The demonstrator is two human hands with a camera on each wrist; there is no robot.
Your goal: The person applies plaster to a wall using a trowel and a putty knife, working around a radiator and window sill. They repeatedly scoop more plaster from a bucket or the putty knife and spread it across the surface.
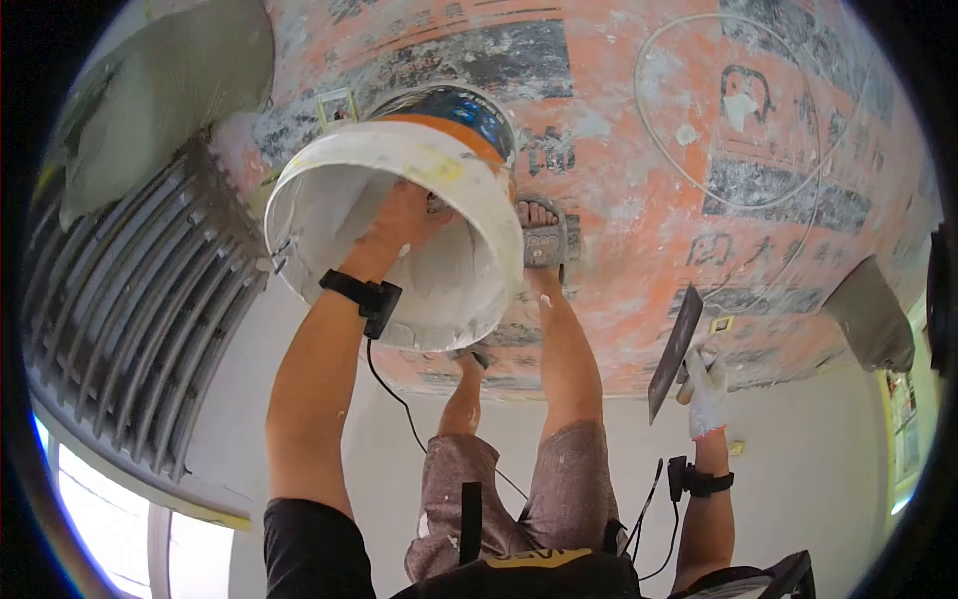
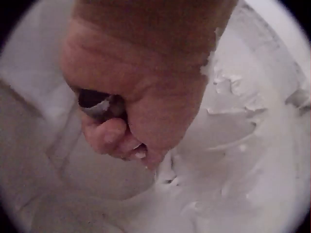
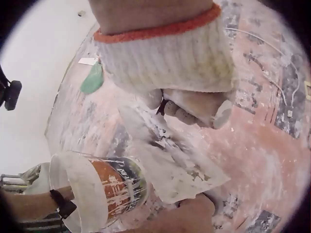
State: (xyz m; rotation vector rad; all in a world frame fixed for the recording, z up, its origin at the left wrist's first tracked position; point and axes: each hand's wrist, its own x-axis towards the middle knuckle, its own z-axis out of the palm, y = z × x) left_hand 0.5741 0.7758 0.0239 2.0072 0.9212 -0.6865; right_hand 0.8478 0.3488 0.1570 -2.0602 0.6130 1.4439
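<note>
In the head view, a white-rimmed bucket (image 1: pixel 439 160) is tilted with its mouth toward me, an orange and dark label round its outside. My bare left hand (image 1: pixel 409 220) is inside it. White paste (image 2: pixel 233 170) coats the bucket's interior in the left wrist view. There, my curled fingers grip a tool's handle (image 2: pixel 95 102); only its end shows, and the rest is hidden. Out to the right, my right hand (image 1: pixel 709 384), in a white glove with an orange cuff, holds a plastering trowel (image 1: pixel 676 354). Its flat blade (image 3: pixel 180 179) is smeared with paste in the right wrist view.
Orange floor sheeting (image 1: pixel 619 230) with black print bears white smears. A thin pale cable (image 1: pixel 644 110) loops across it. My sandalled foot (image 1: pixel 542 245) stands right beside the bucket. Grey ribbed lengths (image 1: pixel 150 309) lie at left, and a pale wall (image 1: pixel 798 439) borders the floor.
</note>
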